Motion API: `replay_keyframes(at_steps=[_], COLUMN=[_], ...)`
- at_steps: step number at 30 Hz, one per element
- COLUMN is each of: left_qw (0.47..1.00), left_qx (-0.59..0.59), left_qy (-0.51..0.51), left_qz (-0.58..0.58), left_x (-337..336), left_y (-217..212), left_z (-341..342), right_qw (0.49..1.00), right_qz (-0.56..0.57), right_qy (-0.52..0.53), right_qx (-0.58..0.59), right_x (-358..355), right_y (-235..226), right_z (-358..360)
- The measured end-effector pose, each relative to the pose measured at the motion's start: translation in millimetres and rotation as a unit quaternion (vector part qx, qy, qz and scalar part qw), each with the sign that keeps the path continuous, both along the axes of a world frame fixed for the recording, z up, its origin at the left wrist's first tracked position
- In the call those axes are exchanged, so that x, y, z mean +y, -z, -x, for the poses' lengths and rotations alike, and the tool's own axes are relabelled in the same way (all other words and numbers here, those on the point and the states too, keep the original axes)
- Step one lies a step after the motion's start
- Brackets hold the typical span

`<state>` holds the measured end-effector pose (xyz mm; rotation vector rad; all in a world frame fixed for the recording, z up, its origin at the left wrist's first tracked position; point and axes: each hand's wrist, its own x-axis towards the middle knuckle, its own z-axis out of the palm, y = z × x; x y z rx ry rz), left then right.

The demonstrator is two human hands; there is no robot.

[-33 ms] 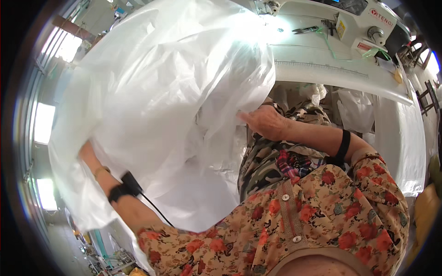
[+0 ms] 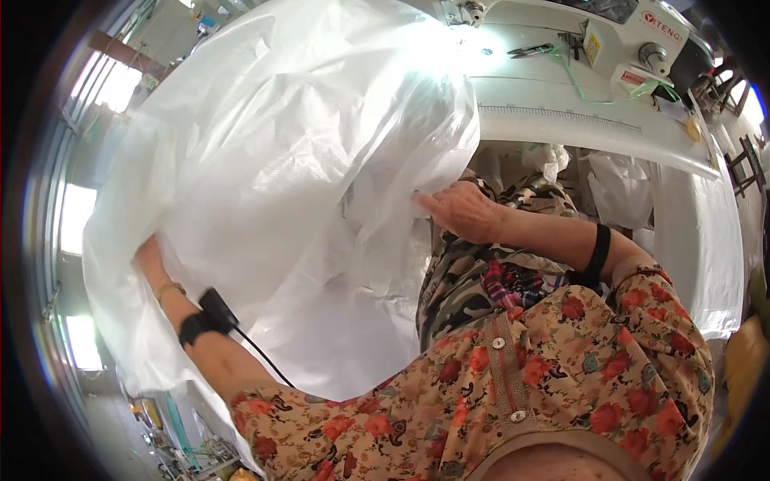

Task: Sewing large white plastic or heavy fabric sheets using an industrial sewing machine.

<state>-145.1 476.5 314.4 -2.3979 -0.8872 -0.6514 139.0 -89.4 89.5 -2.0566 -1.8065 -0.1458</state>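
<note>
A large, translucent white plastic sheet (image 2: 241,184) spreads over the left and middle of the view, wrinkled and hanging over my lap. With fingers closed, my right hand (image 2: 464,212) pinches its right edge, just below the table front. At the far left, my left hand (image 2: 149,255) reaches into the folds of the sheet, which cover its fingers, so its grip is hidden. The sheet's upper part lies by the lit needle area of a sewing machine (image 2: 622,44).
On the white machine table (image 2: 545,80) lie thread snips (image 2: 531,51) and green thread (image 2: 573,80). A ruler scale (image 2: 561,116) runs along the table's front. White bags (image 2: 619,191) sit beneath it. A black box with a cable (image 2: 216,310) is strapped to my left forearm.
My left forearm and hand have shifted slightly up and left, and the sheet's left side moves with them. My right hand stays in place on the edge.
</note>
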Motion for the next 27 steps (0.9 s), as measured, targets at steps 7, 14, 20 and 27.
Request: replay_keyframes(at_steps=[7, 14, 20, 27], left_qw=[0.980, 0.932, 0.979, 0.964], left_qx=[0.190, -0.277, -0.011, -0.012], left_qy=[-0.040, 0.222, 0.138, 0.186], left_qz=[0.044, 0.072, 0.151, 0.191], left_x=[-84.3, -344.1, -315.2, -187.0], left_y=[8.1, 43.2, 144.5, 174.8], left_z=[-144.6, -179.9, -227.7, -227.4], right_qw=[0.997, 0.997, 0.991, 0.902], right_qz=[0.052, 0.076, 0.096, -0.272], right_qy=[0.035, 0.013, -0.064, -0.173], right_qx=[0.032, -0.011, 0.061, 0.288], right_x=[0.9, 16.5, -10.5, -128.1], right_y=[-11.6, -18.7, -42.9, -105.3], right_z=[-7.8, -4.9, 5.1, 12.7])
